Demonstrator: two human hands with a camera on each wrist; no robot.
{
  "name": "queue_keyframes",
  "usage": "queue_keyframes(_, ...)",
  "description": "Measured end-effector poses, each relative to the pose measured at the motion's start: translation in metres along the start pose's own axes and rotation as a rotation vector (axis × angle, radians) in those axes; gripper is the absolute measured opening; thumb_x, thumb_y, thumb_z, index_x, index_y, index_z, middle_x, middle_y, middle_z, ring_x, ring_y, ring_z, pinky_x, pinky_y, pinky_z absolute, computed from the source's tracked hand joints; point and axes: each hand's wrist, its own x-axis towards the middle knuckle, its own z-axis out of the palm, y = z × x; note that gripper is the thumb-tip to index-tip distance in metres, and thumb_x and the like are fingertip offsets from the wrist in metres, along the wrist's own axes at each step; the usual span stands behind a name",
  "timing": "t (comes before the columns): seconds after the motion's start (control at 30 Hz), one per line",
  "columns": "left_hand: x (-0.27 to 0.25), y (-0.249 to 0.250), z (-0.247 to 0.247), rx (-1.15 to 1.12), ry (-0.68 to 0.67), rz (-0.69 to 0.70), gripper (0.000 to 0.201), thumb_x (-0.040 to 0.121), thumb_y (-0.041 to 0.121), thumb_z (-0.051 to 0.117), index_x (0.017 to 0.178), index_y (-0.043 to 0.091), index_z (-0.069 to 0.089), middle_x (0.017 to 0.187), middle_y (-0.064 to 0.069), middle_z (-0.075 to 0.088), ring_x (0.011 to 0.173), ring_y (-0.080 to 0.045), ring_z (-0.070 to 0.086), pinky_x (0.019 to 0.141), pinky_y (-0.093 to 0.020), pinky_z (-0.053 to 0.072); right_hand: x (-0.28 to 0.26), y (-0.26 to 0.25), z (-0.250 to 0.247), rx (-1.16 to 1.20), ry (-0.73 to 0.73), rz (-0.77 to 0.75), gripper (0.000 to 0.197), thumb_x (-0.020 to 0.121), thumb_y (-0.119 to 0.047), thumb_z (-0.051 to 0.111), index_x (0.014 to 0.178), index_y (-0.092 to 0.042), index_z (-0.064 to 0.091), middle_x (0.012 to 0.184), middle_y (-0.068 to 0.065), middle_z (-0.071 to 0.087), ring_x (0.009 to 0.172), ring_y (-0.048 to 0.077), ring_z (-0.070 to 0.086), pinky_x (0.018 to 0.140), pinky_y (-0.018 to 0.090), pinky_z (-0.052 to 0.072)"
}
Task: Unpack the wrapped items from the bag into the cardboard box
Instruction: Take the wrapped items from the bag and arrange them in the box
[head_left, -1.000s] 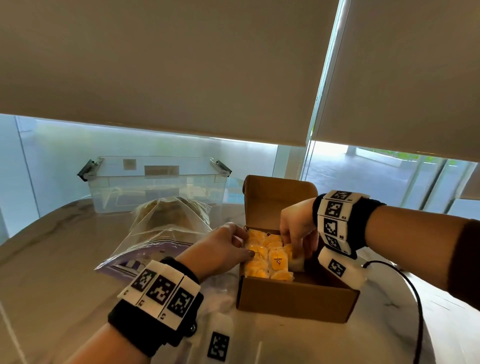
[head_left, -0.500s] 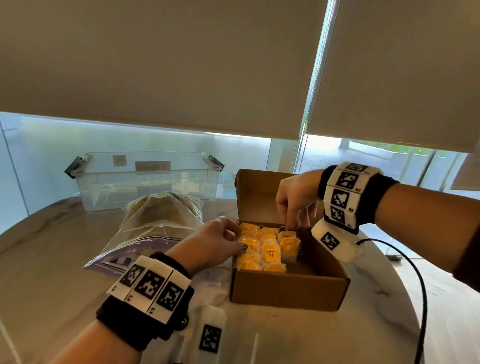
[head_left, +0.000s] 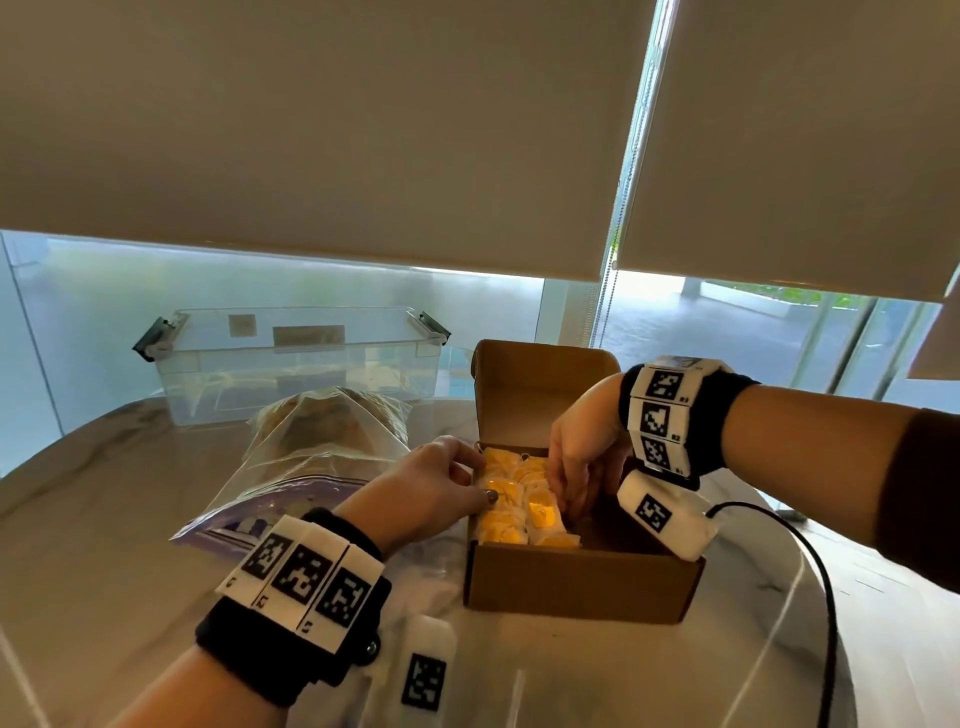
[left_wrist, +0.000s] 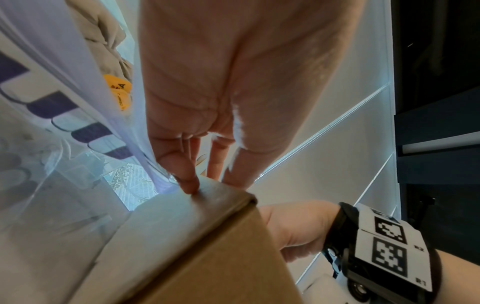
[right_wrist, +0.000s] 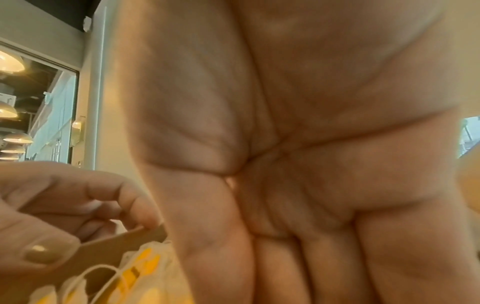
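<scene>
The open cardboard box (head_left: 582, 587) stands on the table with its lid upright. Several yellow wrapped items (head_left: 514, 504) fill its left half. My left hand (head_left: 441, 488) grips the box's left wall (right_wrist: 103, 246), thumb inside and fingers (left_wrist: 189, 185) outside. My right hand (head_left: 576, 467) reaches down into the box, its straight fingers against the right side of the wrapped items (right_wrist: 140, 277); its fingertips are hidden. The clear zip bag (head_left: 311, 467) lies left of the box, and a yellow item (left_wrist: 119, 92) shows inside it.
A clear plastic bin (head_left: 291, 364) with latches stands at the back left by the window. A black cable (head_left: 826, 597) trails from my right wrist over the table's right edge. The marble table (head_left: 104, 545) curves away on the left.
My right hand lifted out of the box half a second ago and has gone down again beside the wrapped items. My left hand kept its hold on the box wall.
</scene>
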Motion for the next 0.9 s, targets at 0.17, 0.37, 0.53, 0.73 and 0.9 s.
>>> queue_keyframes(0.17,0.000,0.000,0.000,0.017,-0.005,0.009,0.042,0.086,0.026,0.066,0.124,0.020,0.051,0.107,0.000,0.056,0.094,-0.014,0.057,0.085,-0.028,0.051,-0.005,0.000,-0.001,0.012,-0.008,-0.035,0.015,0.093,0.002,0.047,0.093,-0.006,0.060,0.089,0.005,0.067,0.079,0.014,0.066,0.059,0.021,0.055)
queue_keyframes(0.37,-0.015,0.009,-0.016,0.019,0.059,0.154,0.032,0.090,0.019,0.060,0.120,0.020,0.051,0.105,0.004,0.059,0.086,-0.004,0.057,0.071,-0.011,0.046,-0.039,0.001,-0.012,0.107,0.194,-0.175,0.013,0.094,-0.010,0.053,0.100,-0.006,0.063,0.090,0.012,0.069,0.070,0.020,0.065,0.061,0.025,0.052)
queue_keyframes(0.53,-0.043,0.002,-0.059,0.179,0.249,0.271,0.033,0.088,0.009,0.059,0.088,0.042,0.058,0.093,0.024,0.062,0.091,0.001,0.059,0.075,-0.012,0.045,-0.057,-0.017,0.003,0.264,0.455,-0.456,0.016,0.095,-0.012,0.049,0.105,-0.007,0.061,0.091,0.009,0.069,0.072,0.017,0.065,0.067,0.025,0.052)
queue_keyframes(0.73,-0.088,-0.030,-0.101,0.603,0.247,0.090,0.052,0.076,0.001,0.065,0.051,0.046,0.067,0.114,0.020,0.049,0.114,-0.008,0.038,0.098,-0.033,0.035,-0.054,-0.061,0.036,0.432,0.449,-0.679,0.015,0.095,-0.010,0.051,0.104,-0.007,0.063,0.087,0.006,0.071,0.074,0.015,0.065,0.064,0.022,0.053)
queue_keyframes(0.9,-0.096,-0.057,-0.113,0.621,0.409,0.023,0.048,0.079,0.022,0.073,0.125,0.026,0.058,0.130,-0.002,0.055,0.110,-0.020,0.054,0.097,-0.033,0.042,-0.045,-0.097,0.058,0.508,0.335,-0.777,0.023,0.094,-0.008,0.051,0.116,-0.004,0.057,0.091,0.010,0.068,0.073,0.015,0.064,0.066,0.024,0.054)
